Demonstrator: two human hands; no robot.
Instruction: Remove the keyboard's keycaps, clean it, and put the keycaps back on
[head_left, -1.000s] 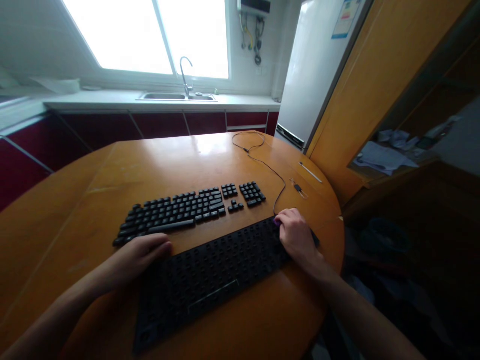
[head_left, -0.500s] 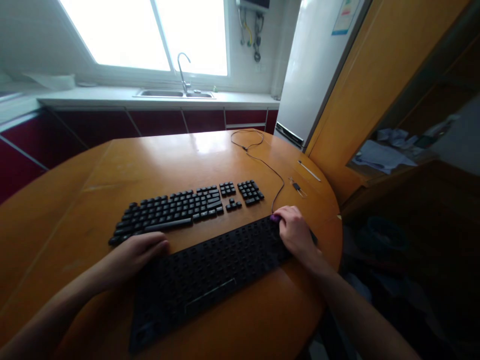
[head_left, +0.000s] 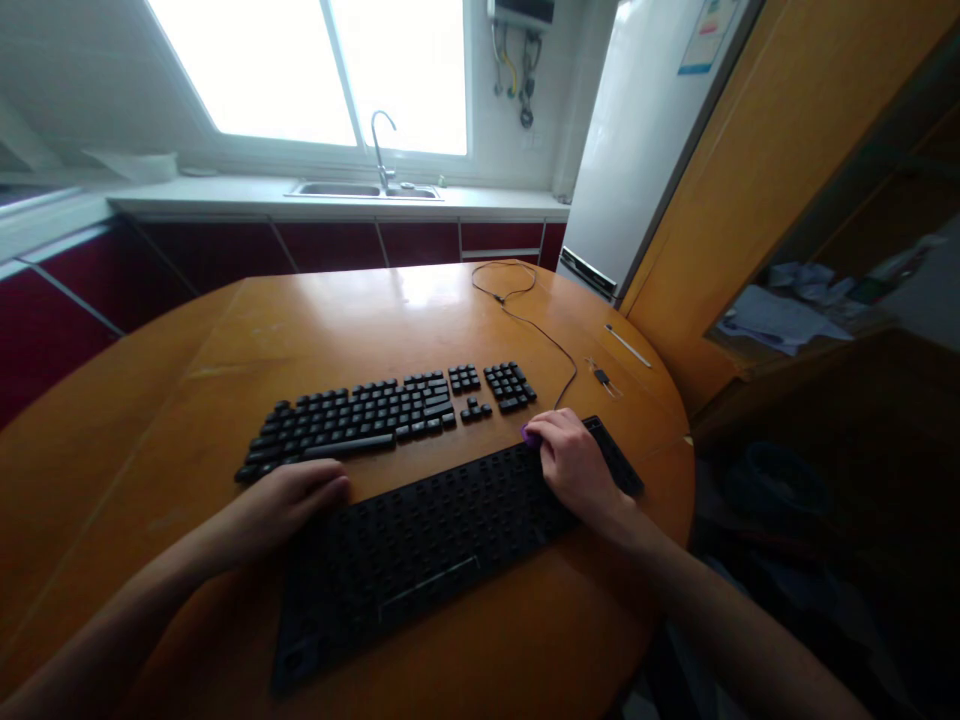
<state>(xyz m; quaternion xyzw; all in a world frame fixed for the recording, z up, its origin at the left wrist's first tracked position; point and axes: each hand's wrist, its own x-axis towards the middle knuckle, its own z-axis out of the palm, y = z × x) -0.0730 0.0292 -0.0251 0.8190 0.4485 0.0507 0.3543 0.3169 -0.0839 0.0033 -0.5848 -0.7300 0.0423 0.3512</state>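
Keyboard base (head_left: 420, 540), long, flat, black and apparently bare of keycaps, lies slantwise on the glossy brown wooden surface (head_left: 337, 330), close to the person, where both hands reach it easily. The left hand (head_left: 289, 500) rests at its upper left corner, fingers curled close together, probably to steady it; whether they pinch the edge I cannot tell. The right hand (head_left: 576, 462), over the base's right part, has its fingers clamped on a small purple object (head_left: 530, 436), mostly hidden, at the far edge. Just beyond, black plastic keycaps (head_left: 367, 415) sit in keyboard order, presumably so each one's place is easily read. A thin dark cable (head_left: 551, 345) trails away behind, off the base. Beside it lies a black-bodied tool with thin wire loops (head_left: 602, 377), apart from both hands.
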